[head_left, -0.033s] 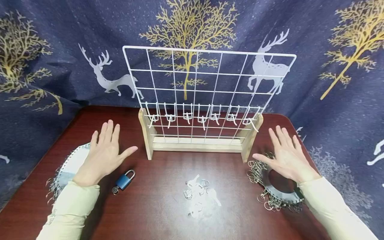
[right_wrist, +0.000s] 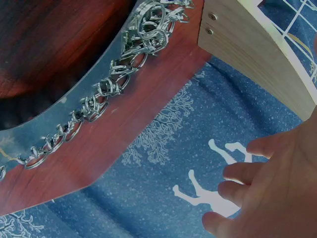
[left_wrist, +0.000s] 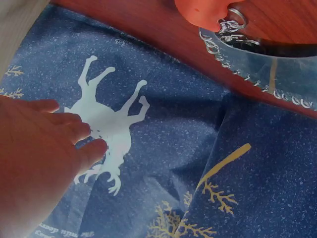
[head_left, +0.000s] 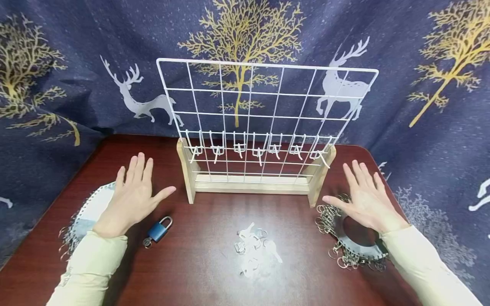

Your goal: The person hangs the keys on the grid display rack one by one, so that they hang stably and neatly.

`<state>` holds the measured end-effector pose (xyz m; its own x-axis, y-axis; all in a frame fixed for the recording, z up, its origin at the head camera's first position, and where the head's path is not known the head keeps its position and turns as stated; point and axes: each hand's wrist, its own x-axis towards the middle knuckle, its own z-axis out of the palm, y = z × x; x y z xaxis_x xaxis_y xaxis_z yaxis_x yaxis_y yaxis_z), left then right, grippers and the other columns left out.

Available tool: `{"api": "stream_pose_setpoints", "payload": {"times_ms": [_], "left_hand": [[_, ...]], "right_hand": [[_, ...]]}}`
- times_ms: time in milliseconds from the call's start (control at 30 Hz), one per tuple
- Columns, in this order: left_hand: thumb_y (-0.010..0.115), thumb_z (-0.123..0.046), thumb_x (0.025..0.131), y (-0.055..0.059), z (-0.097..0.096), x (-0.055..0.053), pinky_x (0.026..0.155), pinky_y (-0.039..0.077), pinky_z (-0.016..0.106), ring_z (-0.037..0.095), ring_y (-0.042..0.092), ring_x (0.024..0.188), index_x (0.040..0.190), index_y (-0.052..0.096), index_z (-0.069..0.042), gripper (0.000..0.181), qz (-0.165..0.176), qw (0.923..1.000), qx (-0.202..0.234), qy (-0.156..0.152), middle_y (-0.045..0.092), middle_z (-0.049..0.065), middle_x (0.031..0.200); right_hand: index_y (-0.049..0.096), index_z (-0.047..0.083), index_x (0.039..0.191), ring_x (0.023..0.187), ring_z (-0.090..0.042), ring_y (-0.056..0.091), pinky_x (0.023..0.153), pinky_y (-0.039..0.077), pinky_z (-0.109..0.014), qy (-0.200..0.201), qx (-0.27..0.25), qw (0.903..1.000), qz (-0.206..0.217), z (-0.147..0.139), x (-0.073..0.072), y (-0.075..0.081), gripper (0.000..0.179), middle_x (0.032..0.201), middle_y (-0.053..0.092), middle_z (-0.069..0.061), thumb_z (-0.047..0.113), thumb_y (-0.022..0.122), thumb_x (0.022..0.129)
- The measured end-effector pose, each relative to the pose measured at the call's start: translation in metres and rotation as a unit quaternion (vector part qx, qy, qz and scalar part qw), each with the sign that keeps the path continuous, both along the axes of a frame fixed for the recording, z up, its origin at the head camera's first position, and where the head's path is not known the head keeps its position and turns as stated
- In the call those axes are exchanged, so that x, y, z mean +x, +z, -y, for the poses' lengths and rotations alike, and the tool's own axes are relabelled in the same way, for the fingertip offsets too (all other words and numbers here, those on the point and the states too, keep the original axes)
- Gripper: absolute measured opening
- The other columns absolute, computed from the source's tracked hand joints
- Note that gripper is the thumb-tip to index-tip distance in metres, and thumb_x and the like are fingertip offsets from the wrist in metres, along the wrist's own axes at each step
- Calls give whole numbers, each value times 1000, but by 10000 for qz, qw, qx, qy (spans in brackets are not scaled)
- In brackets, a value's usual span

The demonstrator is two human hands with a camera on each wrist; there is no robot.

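Both hands are spread over the table with straight fingers and hold nothing. My left hand (head_left: pixel 130 195) is beside a blue padlock (head_left: pixel 158 231) with a small ring at its lower end, and partly covers a round pale plate (head_left: pixel 100 199) edged with small metal rings. On the right, my right hand (head_left: pixel 365 199) hovers over a flat grey ring-shaped plate (head_left: pixel 363 251) with many metal key rings (right_wrist: pixel 151 27) along its rim. Between the hands lies a small cluster of keys and rings (head_left: pixel 250 243), partly washed out by glare.
Behind the keys stands a white wire grid rack (head_left: pixel 268 65) on a wooden base (head_left: pixel 250 188). Several white wire hooks (head_left: pixel 240 148) hang in a row across it. A dark blue cloth (head_left: pixel 145 34) printed with deer and trees hangs behind the reddish-brown table (head_left: pixel 191 267).
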<state>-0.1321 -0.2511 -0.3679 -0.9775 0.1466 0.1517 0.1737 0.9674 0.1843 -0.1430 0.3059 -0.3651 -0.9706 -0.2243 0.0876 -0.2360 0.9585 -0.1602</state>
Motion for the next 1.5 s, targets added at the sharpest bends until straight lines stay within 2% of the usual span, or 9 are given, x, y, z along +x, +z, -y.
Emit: {"api": "stream_pose_setpoints", "payload": {"times_ms": [133, 267, 400, 500, 700, 900, 1067, 1300, 1500], "left_hand": [[46, -67, 91, 2, -2, 1, 112, -5, 63, 44, -2, 144, 150, 12, 10, 102, 220, 9996, 182, -43, 2, 32, 156], [47, -60, 95, 9, -12, 1, 112, 1, 65, 44, -1, 144, 153, 7, 4, 95, 614, 9892, 1328, -126, 5, 30, 157], [47, -50, 99, 17, -28, -4, 112, 16, 63, 41, 14, 143, 155, 8, -4, 82, 574, 9548, 2915, -29, 18, 23, 157], [50, -39, 101, 21, -44, -12, 113, 22, 56, 36, 23, 142, 155, 11, -5, 74, 267, 9233, 3831, -38, 26, 19, 155], [58, -8, 95, 16, -73, -33, 115, 24, 46, 29, 31, 138, 153, 17, -5, 71, -399, 8786, 4754, -205, 33, 18, 151], [57, 9, 89, 13, -91, -47, 105, 37, 27, 20, 43, 128, 151, 27, -4, 70, -965, 8226, 5595, -329, 42, 12, 147], [55, 9, 90, 15, -97, -51, 89, 44, 17, 17, 49, 120, 149, 32, -4, 64, -1093, 8016, 5873, -227, 47, 9, 144], [55, 8, 91, 13, -98, -56, 89, 46, 19, 15, 53, 116, 145, 44, -8, 57, -1299, 7832, 6080, 107, 54, 12, 135], [48, 12, 87, 11, -101, -60, 80, 48, 19, 12, 55, 109, 139, 51, -7, 56, -1408, 7495, 6468, 85, 58, 12, 131]], "right_hand": [[22, -3, 151, 144, -43, 7, 112, 5, -64, 53, 159, 9999, 41, 6, 4, 7, 105, 154, 18, -30, 71, 53, 84], [58, -4, 125, 115, -46, 52, 93, 39, -64, 169, 275, 9995, -46, 28, 23, 18, 87, 124, 57, -27, 72, 52, 85], [67, 7, 103, 78, -30, 64, 67, 52, -52, 427, 9, 9991, 34, 65, 44, 23, 64, 88, 67, -7, 67, 56, 86], [65, 11, 102, 76, -21, 64, 66, 54, -43, 867, -189, 9960, 138, 96, 51, 19, 50, 87, 66, -1, 58, 64, 86], [64, 13, 99, 79, -17, 63, 66, 55, -35, 1930, -535, 9793, 290, 149, 46, -5, 31, 91, 65, 1, 40, 72, 86], [67, 13, 109, 92, -18, 58, 77, 54, -36, 2712, -539, 9596, 529, 184, 35, -27, 31, 101, 63, 0, 34, 73, 86], [70, 17, 109, 90, -14, 53, 73, 51, -31, 2920, -508, 9523, 726, 203, 32, -35, 30, 98, 60, 3, 36, 72, 86], [72, 19, 94, 89, -14, 56, 77, 54, -32, 2889, -432, 9532, 787, 214, 33, -40, 14, 92, 60, 7, 32, 72, 88], [72, 21, 89, 94, -17, 59, 83, 54, -38, 2857, -498, 9540, 760, 215, 32, -43, 5, 93, 62, 7, 26, 72, 88]]}}
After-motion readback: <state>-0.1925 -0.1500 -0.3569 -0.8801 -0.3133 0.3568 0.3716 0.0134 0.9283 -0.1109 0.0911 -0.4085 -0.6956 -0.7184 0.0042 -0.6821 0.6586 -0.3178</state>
